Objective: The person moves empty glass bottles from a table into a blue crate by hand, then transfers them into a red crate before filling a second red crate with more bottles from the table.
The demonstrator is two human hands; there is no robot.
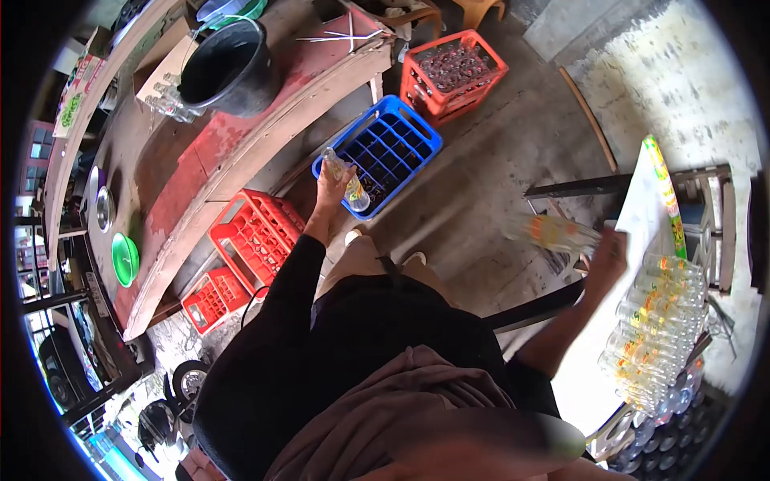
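2 glass bottles are gripped: the left hand point(330, 186) holds one bottle point(346, 181) over the blue crate point(417, 128) at upper centre, the right hand point(607, 255) clasps a blurred bottle point(549, 232) at right.

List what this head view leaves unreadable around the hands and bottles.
- Bottle in the right hand: smeared by motion blur, label unreadable, grip unclear.
- Bottle in the left hand: label too small to read.
- Bottle rows on the white table: lower ones cut off by the dark lens edge.
- Blue crate: dark cells, contents cannot be told.
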